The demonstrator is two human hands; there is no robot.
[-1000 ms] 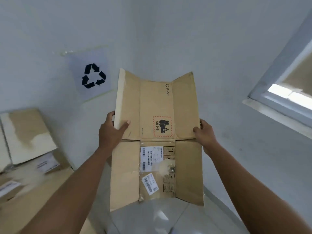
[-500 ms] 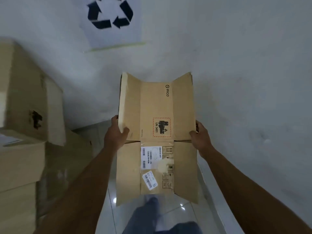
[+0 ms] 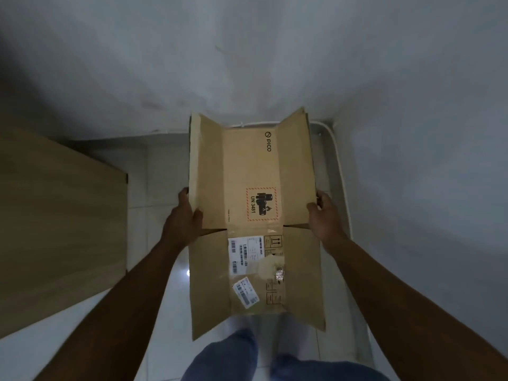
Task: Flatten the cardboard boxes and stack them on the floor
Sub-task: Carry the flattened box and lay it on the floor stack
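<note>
A flattened brown cardboard box (image 3: 253,171) with a PICO mark, a UN 3481 label and white shipping labels hangs in front of me over the floor. My left hand (image 3: 187,215) grips its left edge at mid height, thumb on the front face. On the opposite edge, my right hand (image 3: 324,215) holds it the same way. The upper side flaps stand slightly forward; the lower flaps hang down toward my legs.
A large brown cardboard box (image 3: 60,221) stands at the left, close to my left arm. White tiled floor (image 3: 162,171) shows between it and the held box. The grey wall (image 3: 247,64) is right ahead, with a white pipe (image 3: 341,174) along its base at right.
My view has tilted down from the wall and recycling sign to the floor. The box has stayed in both hands, lower and nearer the floor, and the stacked boxes at left slid out of view.
</note>
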